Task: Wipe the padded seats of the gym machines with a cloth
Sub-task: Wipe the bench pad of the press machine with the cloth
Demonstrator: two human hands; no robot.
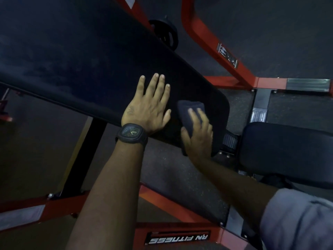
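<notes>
The long black padded seat (90, 60) across the upper left is smooth, matt upholstery, faintly smudged. The dark blue folded cloth (189, 112) at centre looks soft and finely ribbed. The red tubular frame (207, 42) is painted metal with a mild sheen. The black square wristwatch (132, 133) has a matt case — its face is glossy. The dark speckled floor (180, 177) looks rough and rubbery.

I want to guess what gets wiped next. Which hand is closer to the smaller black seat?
Right. The right hand, holding the cloth, is just left of that seat; the left hand lies flat on the long pad, farther away.
</notes>
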